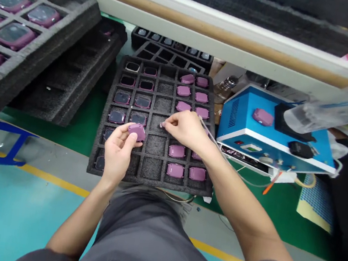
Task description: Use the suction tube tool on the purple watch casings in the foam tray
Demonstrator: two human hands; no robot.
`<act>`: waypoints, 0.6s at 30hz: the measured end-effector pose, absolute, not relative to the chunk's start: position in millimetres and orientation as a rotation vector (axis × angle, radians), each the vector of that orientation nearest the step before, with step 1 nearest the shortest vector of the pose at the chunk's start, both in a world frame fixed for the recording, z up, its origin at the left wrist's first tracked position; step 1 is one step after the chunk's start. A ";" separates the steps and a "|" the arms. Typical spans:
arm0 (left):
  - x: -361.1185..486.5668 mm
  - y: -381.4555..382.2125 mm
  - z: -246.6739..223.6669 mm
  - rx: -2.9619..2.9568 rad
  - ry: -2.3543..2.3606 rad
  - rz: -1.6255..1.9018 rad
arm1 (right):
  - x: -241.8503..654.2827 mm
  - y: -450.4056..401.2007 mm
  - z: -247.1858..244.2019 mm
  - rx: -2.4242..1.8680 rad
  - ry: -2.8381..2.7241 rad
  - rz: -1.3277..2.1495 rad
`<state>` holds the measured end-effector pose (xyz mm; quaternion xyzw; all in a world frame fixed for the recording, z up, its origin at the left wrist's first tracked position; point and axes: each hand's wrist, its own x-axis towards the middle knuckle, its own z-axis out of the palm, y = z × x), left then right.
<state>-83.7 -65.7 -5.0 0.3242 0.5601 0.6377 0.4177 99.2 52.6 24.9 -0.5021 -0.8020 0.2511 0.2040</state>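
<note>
My left hand (pixel 119 151) is shut on a purple square watch-like device (pixel 137 132), holding it above a black foam tray (pixel 156 145). My right hand (pixel 183 128) pinches a tiny pale piece (pixel 162 124) over an empty cell of the tray, close to the purple device. A thin pale cord (pixel 207 133) runs past my right wrist. Purple units (pixel 177 151) fill cells on the tray's right side. Units with dark glass faces (pixel 122 98) sit in cells on its left side. Some cells are hidden under my hands.
A blue machine (pixel 242 118) stands to the right, with a purple unit (pixel 263 116) on top. A stacked foam tray of units (pixel 16 11) is at the left. A wood-edged shelf (pixel 175 19) crosses above, and a plastic bag (pixel 331 108) hangs at the upper right.
</note>
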 end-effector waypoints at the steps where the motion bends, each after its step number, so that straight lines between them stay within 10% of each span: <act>1: -85.1 -65.5 -5.3 0.819 1.379 1.589 | 102.9 52.3 23.6 -1.403 -2.231 0.695; 18: -16.1 28.7 28.7 2.229 1.694 0.299 | 162.1 -3.3 -10.0 -1.643 -1.932 0.475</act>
